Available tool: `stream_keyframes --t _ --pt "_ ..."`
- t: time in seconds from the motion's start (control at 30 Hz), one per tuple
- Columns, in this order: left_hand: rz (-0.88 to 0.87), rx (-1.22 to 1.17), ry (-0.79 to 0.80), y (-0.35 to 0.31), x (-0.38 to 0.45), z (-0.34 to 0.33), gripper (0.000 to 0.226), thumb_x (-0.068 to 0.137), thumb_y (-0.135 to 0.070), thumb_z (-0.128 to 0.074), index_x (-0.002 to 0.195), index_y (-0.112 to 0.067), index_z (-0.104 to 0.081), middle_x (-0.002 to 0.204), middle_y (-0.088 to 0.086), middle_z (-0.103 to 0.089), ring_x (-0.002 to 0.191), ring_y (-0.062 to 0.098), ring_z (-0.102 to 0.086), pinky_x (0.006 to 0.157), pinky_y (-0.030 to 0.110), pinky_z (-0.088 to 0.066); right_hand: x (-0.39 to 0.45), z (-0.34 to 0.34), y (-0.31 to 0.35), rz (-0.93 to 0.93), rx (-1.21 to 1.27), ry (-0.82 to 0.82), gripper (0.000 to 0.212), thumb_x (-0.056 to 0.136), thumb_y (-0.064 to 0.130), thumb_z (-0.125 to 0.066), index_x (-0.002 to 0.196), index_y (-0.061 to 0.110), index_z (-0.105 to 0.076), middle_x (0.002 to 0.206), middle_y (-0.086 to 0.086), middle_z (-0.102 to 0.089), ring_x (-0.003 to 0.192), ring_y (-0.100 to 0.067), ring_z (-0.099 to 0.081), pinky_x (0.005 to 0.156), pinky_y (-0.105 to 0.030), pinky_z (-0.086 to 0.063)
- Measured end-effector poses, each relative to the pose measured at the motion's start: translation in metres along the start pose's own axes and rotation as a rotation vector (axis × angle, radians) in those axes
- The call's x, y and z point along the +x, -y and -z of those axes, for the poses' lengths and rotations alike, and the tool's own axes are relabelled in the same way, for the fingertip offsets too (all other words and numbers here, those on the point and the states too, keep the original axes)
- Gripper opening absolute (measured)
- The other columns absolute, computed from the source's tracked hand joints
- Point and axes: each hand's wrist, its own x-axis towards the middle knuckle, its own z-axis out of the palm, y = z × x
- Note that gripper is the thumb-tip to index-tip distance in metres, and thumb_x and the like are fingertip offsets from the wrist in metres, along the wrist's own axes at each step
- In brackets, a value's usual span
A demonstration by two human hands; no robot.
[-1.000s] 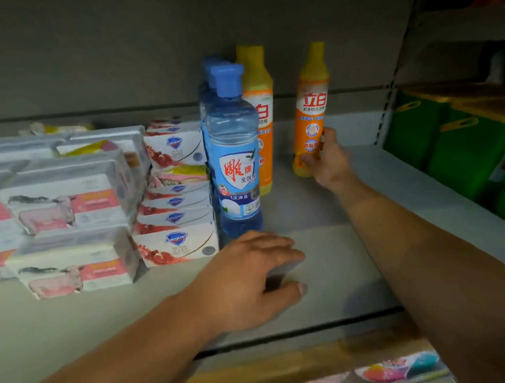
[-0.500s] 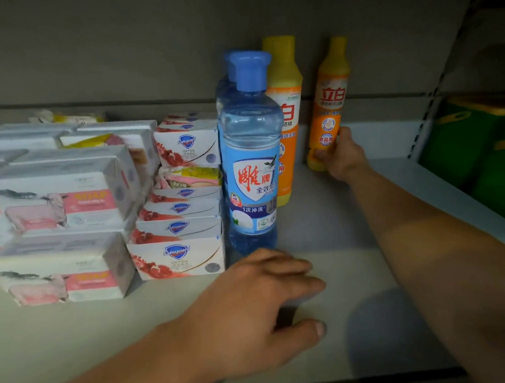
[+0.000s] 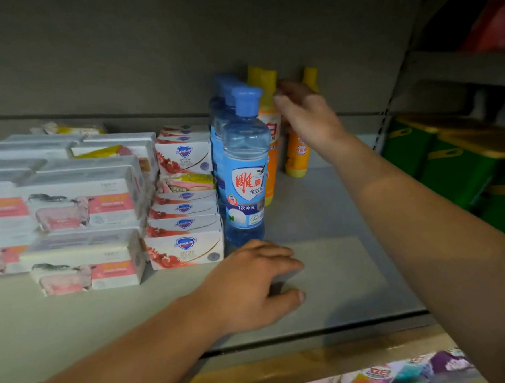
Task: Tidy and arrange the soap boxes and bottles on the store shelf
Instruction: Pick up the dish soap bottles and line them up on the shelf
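Note:
Two blue detergent bottles [image 3: 245, 177] stand in a row front to back, beside stacked Safeguard soap boxes [image 3: 186, 246]. Behind them stands a tall orange bottle [image 3: 263, 80] with a yellow cap, and to its right a smaller orange bottle [image 3: 298, 155]. My right hand [image 3: 309, 118] is raised in front of the smaller bottle's upper half, fingertips at the tall bottle's neck; whether it grips either bottle is hidden. My left hand [image 3: 251, 284] rests flat on the grey shelf [image 3: 331, 221], fingers spread, just in front of the blue bottles.
Stacks of white and pink soap boxes [image 3: 82, 209] with a sheep picture fill the shelf's left side. Green boxes [image 3: 452, 159] sit on the neighbouring shelf to the right. Colourful packets [image 3: 377, 377] lie on the shelf below. A grey back panel closes the shelf.
My right hand has left the base of the smaller orange bottle and risen to the bottle necks. My left hand has stayed on the shelf. The view has pulled back slightly.

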Motion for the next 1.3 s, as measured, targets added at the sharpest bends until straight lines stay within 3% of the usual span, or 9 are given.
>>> stream_keyframes --t 0.1,0.23,0.43,0.63,0.77,0.87,0.97,1.17,1.3 --pt "0.001 -0.014 -0.011 0.001 0.0 0.0 0.053 0.087 -0.056 -0.057 0.137 -0.036 -0.053 0.143 -0.016 -0.048 0.131 0.006 -0.036 0.107 0.017 -0.027 0.002 -0.005 0.008 0.021 -0.112 0.073 0.061 0.09 0.05 -0.06 0.143 0.023 -0.047 0.135 0.002 -0.059 0.119 -0.014 -0.058 0.098 -0.032 -0.049" --pt "-0.006 -0.019 -0.012 0.002 0.0 -0.002 0.054 0.087 -0.055 -0.057 0.137 -0.035 -0.053 0.143 -0.015 -0.048 0.131 0.007 -0.036 0.105 0.014 -0.024 -0.004 -0.007 0.007 -0.006 -0.068 0.04 0.06 0.088 0.026 -0.071 0.14 0.01 -0.046 0.127 -0.006 -0.064 0.114 -0.019 -0.062 0.1 -0.039 -0.049" --pt "-0.012 -0.051 -0.022 0.004 0.001 -0.003 0.054 0.087 -0.053 -0.058 0.137 -0.033 -0.053 0.143 -0.013 -0.049 0.131 0.008 -0.038 0.102 0.012 -0.023 -0.045 0.014 0.012 -0.09 -0.006 -0.156 0.047 0.082 0.014 -0.077 0.12 0.015 -0.05 0.109 0.004 -0.064 0.095 -0.003 -0.064 0.078 -0.018 -0.055" --pt "0.05 -0.167 -0.049 0.001 0.003 0.002 0.052 0.085 -0.048 -0.066 0.132 -0.028 -0.057 0.132 -0.006 -0.059 0.123 0.015 -0.051 0.103 0.025 -0.038 -0.116 0.045 0.035 -0.101 -0.042 -0.308 0.052 0.083 0.01 -0.074 0.13 0.013 -0.053 0.121 -0.002 -0.066 0.111 -0.013 -0.061 0.099 -0.035 -0.05" --pt "0.108 -0.367 -0.246 -0.005 0.002 0.011 0.043 0.083 -0.037 -0.072 0.122 -0.023 -0.06 0.11 -0.006 -0.068 0.101 0.013 -0.064 0.087 0.03 -0.051 -0.157 0.062 0.063 -0.143 0.013 -0.338 0.045 0.084 0.013 -0.074 0.124 0.022 -0.054 0.118 -0.004 -0.067 0.11 -0.019 -0.064 0.095 -0.048 -0.053" --pt "0.116 -0.516 -0.37 -0.012 -0.001 0.018 0.038 0.08 -0.04 -0.074 0.112 -0.026 -0.057 0.097 -0.013 -0.065 0.087 0.0 -0.063 0.074 0.021 -0.052 -0.179 0.063 0.084 -0.154 0.074 -0.348 0.045 0.085 0.016 -0.074 0.125 0.022 -0.054 0.117 -0.003 -0.068 0.107 -0.019 -0.066 0.092 -0.049 -0.054" --pt "0.095 -0.628 -0.275 -0.02 -0.005 0.018 0.042 0.073 -0.055 -0.068 0.106 -0.038 -0.049 0.096 -0.022 -0.064 0.087 -0.01 -0.061 0.068 0.011 -0.048 -0.192 0.057 0.096 -0.195 0.145 -0.351 0.047 0.087 0.019 -0.073 0.13 0.016 -0.054 0.11 -0.003 -0.071 0.098 -0.017 -0.07 0.084 -0.044 -0.059" --pt "0.149 -1.097 -0.128 -0.03 -0.019 0.025 0.038 0.069 -0.063 -0.069 0.104 -0.052 -0.06 0.099 -0.016 -0.071 0.091 0.006 -0.069 0.078 0.032 -0.057 -0.195 0.053 0.103 -0.286 0.192 -0.374 0.037 0.088 0.038 -0.07 0.119 0.022 -0.057 0.1 0.002 -0.073 0.087 -0.012 -0.072 0.077 -0.037 -0.061" --pt "0.267 -1.694 0.246 -0.035 -0.024 0.034 0.062 0.074 -0.047 -0.062 0.121 -0.005 -0.056 0.085 0.017 -0.068 0.061 0.028 -0.065 0.052 0.034 -0.053 -0.191 0.047 0.095 -0.42 0.527 -0.274 0.039 0.092 0.041 -0.063 0.12 0.015 -0.057 0.107 -0.008 -0.07 0.103 -0.027 -0.069 0.091 -0.049 -0.055"
